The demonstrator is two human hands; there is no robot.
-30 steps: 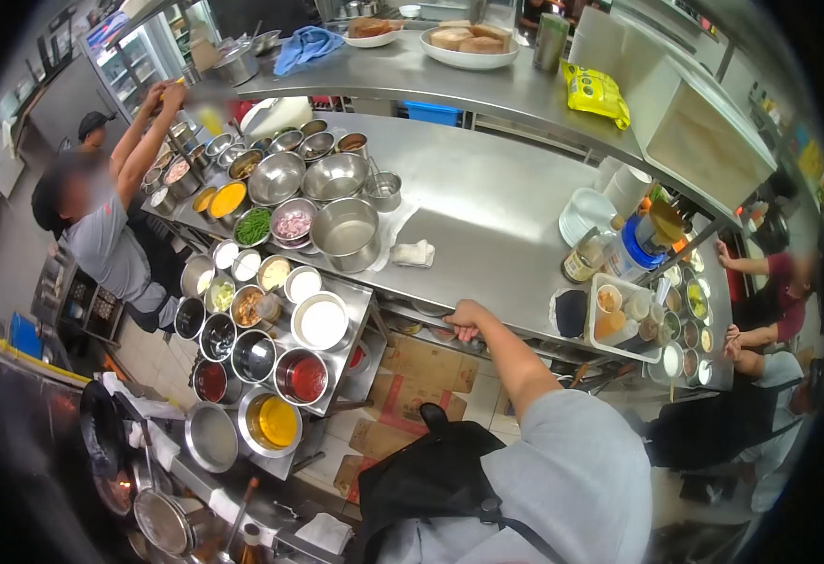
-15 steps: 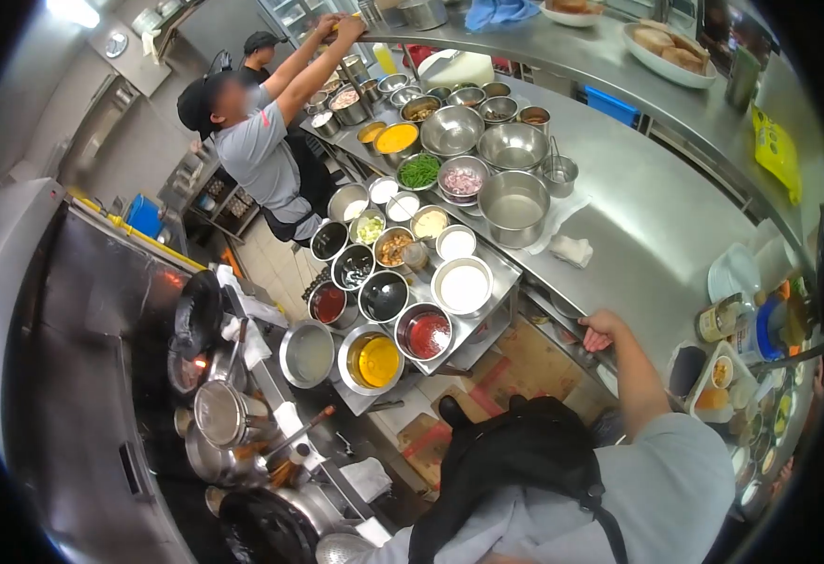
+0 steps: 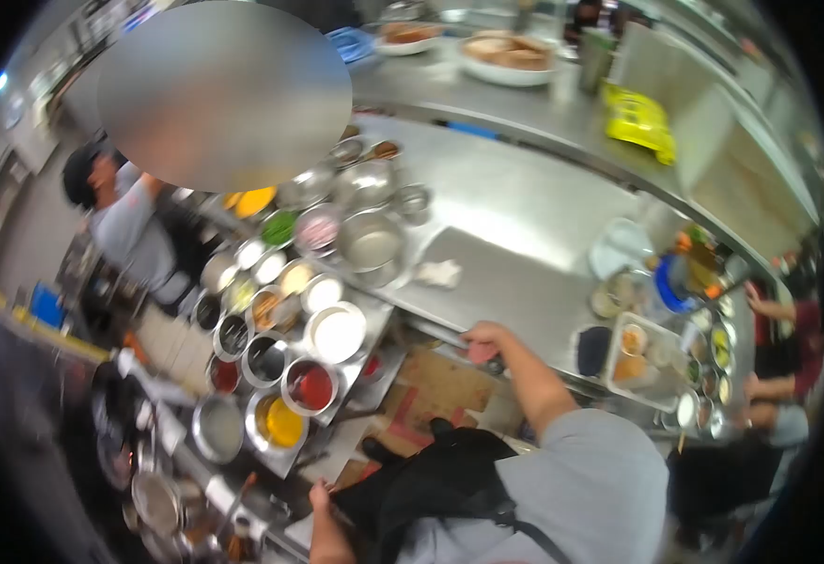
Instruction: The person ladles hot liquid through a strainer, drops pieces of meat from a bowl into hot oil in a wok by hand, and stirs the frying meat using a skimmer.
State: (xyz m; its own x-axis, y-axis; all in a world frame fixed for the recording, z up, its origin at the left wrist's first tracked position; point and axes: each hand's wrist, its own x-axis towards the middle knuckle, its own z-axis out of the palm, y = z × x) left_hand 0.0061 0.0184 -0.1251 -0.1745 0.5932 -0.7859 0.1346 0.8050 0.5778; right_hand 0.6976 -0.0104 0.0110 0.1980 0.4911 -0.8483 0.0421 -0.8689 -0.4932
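My right hand rests at the front edge of the steel counter, its fingers curled down over or beside the edge; what they hold, if anything, is hidden. A crumpled white cloth lies on the counter just behind it. Low in the view, my left hand is beside my black apron, small and blurred. Left of my right hand, a side table carries a pot of white contents, a pot of red sauce and a pot of yellow liquid.
A co-worker stands at the left, partly blurred out. Burners and pans line the lower left. Bread in a white dish and a yellow packet sit on the upper shelf. A sauce tray stands right; other co-workers' arms are beyond.
The view has swung right since half a second ago, after an earlier swing left. My left hand has come into view at the bottom. My right hand remains at the counter edge.
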